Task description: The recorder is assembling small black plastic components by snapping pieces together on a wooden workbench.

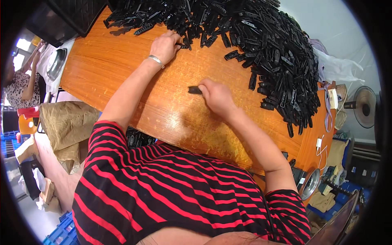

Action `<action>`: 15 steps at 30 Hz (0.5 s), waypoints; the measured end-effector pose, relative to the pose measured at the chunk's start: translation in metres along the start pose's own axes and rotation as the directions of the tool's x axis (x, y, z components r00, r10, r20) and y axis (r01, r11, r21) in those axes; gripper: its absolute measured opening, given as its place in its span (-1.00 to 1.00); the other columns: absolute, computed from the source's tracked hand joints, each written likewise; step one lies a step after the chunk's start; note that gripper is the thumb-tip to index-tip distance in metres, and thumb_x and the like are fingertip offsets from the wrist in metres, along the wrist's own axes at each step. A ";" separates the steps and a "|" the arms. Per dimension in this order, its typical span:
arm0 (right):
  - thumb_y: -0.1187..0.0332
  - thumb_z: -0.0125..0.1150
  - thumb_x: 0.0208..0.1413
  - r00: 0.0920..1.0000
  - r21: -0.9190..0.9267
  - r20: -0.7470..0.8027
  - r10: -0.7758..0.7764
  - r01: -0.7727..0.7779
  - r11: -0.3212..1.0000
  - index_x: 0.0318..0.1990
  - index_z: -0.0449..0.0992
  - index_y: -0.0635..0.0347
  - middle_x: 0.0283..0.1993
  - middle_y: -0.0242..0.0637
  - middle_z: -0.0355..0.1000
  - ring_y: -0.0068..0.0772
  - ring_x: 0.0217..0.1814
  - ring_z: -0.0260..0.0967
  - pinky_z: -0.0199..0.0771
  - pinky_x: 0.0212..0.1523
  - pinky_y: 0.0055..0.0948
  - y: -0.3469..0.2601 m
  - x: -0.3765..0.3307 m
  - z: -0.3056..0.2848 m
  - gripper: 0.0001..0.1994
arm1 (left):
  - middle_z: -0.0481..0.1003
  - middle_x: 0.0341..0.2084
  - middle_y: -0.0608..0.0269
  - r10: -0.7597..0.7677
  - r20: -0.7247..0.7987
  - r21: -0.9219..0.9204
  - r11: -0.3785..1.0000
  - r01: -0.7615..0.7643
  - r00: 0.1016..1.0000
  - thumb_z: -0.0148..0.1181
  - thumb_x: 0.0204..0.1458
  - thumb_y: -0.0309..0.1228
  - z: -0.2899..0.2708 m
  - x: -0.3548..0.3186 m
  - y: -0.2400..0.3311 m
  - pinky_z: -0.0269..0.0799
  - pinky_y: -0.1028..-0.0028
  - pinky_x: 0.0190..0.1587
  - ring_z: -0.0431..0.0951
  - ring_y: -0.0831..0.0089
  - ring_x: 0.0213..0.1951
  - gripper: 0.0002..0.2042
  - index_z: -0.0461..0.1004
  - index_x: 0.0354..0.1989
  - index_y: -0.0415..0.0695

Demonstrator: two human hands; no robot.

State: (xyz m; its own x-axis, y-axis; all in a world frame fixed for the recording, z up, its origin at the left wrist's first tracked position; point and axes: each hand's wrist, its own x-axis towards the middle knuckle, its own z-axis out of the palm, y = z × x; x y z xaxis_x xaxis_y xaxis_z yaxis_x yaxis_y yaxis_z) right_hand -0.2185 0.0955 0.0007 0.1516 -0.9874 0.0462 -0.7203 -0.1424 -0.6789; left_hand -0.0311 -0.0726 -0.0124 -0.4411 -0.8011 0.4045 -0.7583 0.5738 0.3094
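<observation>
A big heap of small black plastic clips (261, 45) covers the far side and right end of an orange wooden table (122, 69). My left hand (165, 47), with a silver bracelet on the wrist, reaches to the heap's near edge and its fingers pinch a black clip (184, 46) there. My right hand (216, 96) rests on the bare table middle, closed on a single black clip (194, 90) that sticks out to the left of my fingers.
A black crate (77, 14) stands at the table's far left corner. More black clips (139, 138) sit below the table edge by my lap. A brown sack (67, 124) lies left, a fan (364, 107) right, a metal bowl (310, 183) and white cable (320, 149) near the right end. Another person (20, 83) stands far left.
</observation>
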 end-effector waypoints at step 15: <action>0.39 0.13 0.15 0.953 0.191 -0.296 -0.066 0.127 0.973 -0.24 0.44 0.26 -0.47 -0.32 0.41 -0.54 -0.54 0.37 0.34 -0.56 -0.53 0.000 0.031 -0.004 -0.87 | 0.37 -0.58 0.49 -0.009 0.408 -0.600 0.751 0.276 0.913 0.28 0.01 -0.46 -0.051 -0.044 0.061 0.31 0.65 -0.44 0.32 0.72 -0.51 -0.85 0.45 -0.33 -0.24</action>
State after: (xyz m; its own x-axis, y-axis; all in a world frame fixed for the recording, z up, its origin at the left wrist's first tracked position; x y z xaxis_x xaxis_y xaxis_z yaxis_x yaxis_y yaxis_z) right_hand -0.2168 0.0643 0.0048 -0.0086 -0.9520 0.3061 -0.5526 -0.2506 -0.7949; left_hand -0.0335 0.0058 0.0322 -0.5919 -0.8059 0.0151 -0.4035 0.3125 0.8599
